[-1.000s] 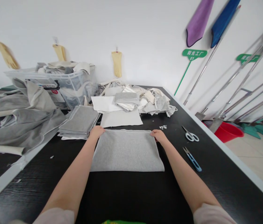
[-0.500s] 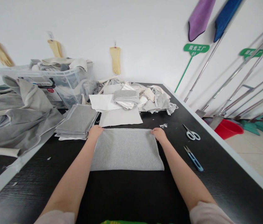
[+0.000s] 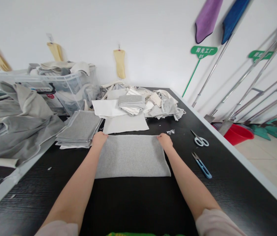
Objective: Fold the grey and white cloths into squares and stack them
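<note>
Grey cloth (image 3: 132, 156), pinched at far corners by left hand (image 3: 99, 139) and right hand (image 3: 165, 141); spread on black table (image 3: 128, 203), with stack (image 3: 80, 126) just beside left hand, and scissors (image 3: 201, 141) to right.

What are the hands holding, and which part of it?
A grey cloth: the left hand has its far left corner, the right hand its far right corner.
</note>
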Demonstrator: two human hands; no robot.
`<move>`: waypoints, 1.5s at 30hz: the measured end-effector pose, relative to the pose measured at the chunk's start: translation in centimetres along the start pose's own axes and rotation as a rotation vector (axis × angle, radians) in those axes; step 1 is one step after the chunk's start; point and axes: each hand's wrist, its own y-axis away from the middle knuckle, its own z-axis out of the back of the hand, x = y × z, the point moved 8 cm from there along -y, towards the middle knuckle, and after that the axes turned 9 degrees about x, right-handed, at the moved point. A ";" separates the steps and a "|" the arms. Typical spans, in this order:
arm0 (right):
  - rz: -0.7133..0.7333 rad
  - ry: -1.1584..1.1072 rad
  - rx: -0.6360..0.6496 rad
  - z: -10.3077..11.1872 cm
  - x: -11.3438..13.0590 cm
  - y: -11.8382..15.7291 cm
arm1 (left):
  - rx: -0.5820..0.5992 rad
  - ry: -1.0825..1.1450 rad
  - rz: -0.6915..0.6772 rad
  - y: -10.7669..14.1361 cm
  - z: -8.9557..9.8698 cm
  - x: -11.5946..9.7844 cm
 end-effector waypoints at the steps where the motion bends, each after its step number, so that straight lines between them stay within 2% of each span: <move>1: -0.011 0.012 -0.008 0.0 0.2 0.3 | -0.003 -0.003 0.009 0.1 -0.1 -0.1; 6: -0.033 0.046 -0.034 0.0 0.6 1.4 | -0.022 -0.010 0.053 1.5 0.0 -0.1; 11: -0.003 0.037 -0.046 0.1 0.7 1.7 | -0.022 -0.010 0.040 2.8 0.4 0.1; 17: 0.020 -0.034 -0.061 -0.1 0.4 1.3 | -0.046 0.071 0.003 3.0 0.5 0.2; 22: 0.130 -0.182 -0.084 0.0 0.6 1.2 | -0.053 0.135 -0.026 2.7 0.3 0.8; 27: 0.316 -0.432 -0.125 0.5 1.3 1.4 | -0.193 0.446 -0.150 2.5 0.5 1.5; 32: 0.416 -0.695 -0.084 0.2 1.8 1.4 | -0.216 0.552 -0.240 2.5 0.5 1.2; 40: 0.514 -0.997 0.031 0.4 2.6 1.5 | -0.241 0.600 -0.252 2.7 1.0 1.3; 42: 0.522 -1.008 0.032 0.4 2.5 1.5 | -0.242 0.602 -0.249 2.5 0.8 1.3; 45: 0.492 -0.925 -0.039 0.4 2.0 1.1 | -0.232 0.584 -0.224 2.2 0.4 1.4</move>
